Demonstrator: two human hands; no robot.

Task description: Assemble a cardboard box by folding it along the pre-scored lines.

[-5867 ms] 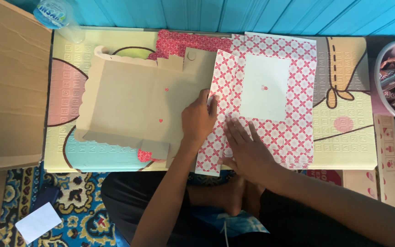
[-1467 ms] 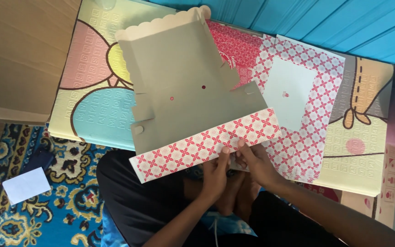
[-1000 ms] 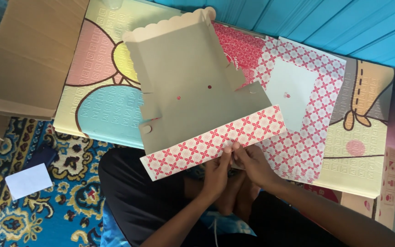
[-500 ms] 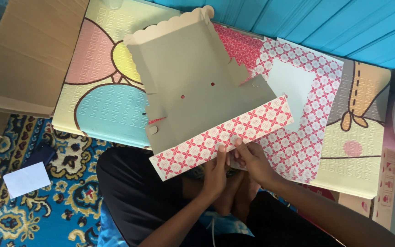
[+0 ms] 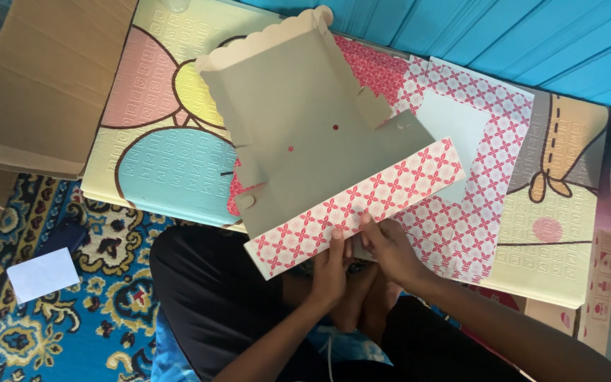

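Head view: left hand (image 5: 332, 263) and right hand (image 5: 388, 244), fingers closed on patterned flap of flat cardboard box (image 5: 305, 134), held tilted above foam mat (image 5: 164, 170), beside patterned sheet (image 5: 461, 212).

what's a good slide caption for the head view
Both hands, left hand and right hand, fold a red-patterned cardboard box blank over a cartoon foam mat.

Soft even daylight, faint shadows, no glare; sharp centre, slight blur at edges.
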